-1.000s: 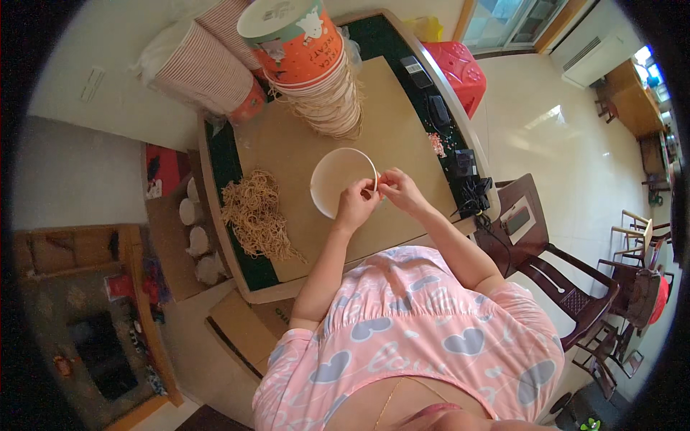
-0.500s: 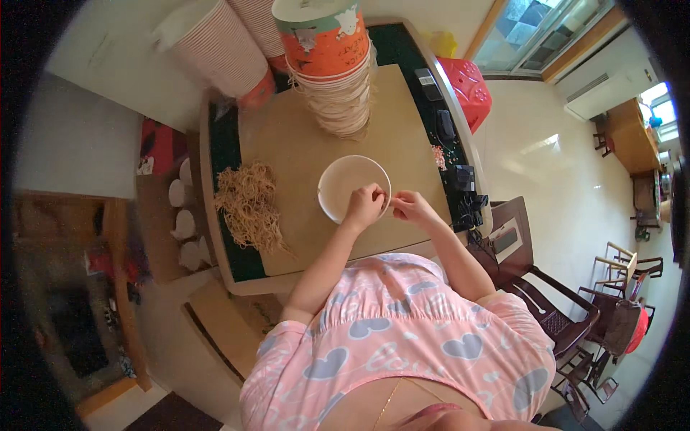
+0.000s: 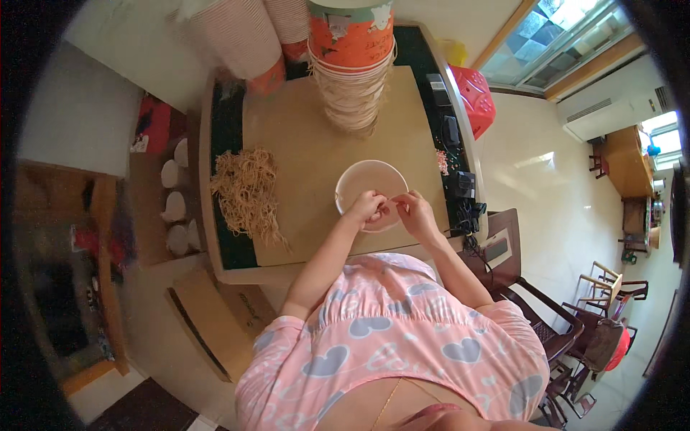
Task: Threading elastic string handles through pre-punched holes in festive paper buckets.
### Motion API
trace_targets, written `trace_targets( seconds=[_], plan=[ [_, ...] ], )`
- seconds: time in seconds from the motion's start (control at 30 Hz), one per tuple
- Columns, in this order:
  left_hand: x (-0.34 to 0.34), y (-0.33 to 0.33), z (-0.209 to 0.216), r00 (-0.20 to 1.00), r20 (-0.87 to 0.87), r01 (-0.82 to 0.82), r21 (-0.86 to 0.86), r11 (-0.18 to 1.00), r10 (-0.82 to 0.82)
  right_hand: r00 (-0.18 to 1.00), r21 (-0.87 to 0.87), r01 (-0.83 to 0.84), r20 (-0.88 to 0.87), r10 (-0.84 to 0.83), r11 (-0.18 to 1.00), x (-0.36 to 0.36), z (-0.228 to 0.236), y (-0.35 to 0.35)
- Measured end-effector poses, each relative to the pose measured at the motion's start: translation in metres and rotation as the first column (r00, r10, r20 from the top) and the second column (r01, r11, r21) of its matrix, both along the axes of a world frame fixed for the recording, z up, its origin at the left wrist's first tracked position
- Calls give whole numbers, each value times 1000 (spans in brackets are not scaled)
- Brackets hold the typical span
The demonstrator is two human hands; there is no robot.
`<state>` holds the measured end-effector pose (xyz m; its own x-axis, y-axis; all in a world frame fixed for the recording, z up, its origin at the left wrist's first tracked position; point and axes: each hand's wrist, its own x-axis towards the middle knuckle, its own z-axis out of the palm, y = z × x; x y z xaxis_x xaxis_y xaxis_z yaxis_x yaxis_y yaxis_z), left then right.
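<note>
A white round paper bucket (image 3: 356,178) stands on the brown board in front of me, its open mouth facing up. Over its near rim my left hand (image 3: 369,207) is closed, fingers curled in a pinch. Close against it, at the rim's right side, my right hand (image 3: 417,215) pinches with thumb and forefinger. What lies between the fingers is too small to make out. To the left lies a tangled heap of tan twine (image 3: 246,192). Beyond the bucket stands a tall stack of orange and green printed paper buckets (image 3: 352,43) with twine hanging round their sides.
More stacked buckets (image 3: 241,36) rise at the far left. Along the table's right edge lie black adapters and cables (image 3: 465,183) and small pink-and-white bits (image 3: 441,162). A red stool (image 3: 474,100) stands beyond that edge; a dark chair (image 3: 528,302) is at my right.
Both hands have drawn closer together over the bucket's near rim. The view has shifted slightly, so bucket and stacks appear further right.
</note>
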<state>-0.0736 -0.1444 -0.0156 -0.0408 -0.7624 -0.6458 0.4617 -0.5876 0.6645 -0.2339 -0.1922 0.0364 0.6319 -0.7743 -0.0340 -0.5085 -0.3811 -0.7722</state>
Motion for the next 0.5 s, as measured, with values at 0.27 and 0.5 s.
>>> trace_targets(
  seconds=[0.27, 0.5],
  plan=[
    [-4, 7, 10, 991, 135, 21, 19, 1000, -23, 997, -98, 72, -24, -74, 993, -6, 3, 4],
    [-1, 11, 17, 986, 159, 48, -14, 999, -46, 995, -103, 70, -62, -77, 992, -8, 0, 4]
  ],
)
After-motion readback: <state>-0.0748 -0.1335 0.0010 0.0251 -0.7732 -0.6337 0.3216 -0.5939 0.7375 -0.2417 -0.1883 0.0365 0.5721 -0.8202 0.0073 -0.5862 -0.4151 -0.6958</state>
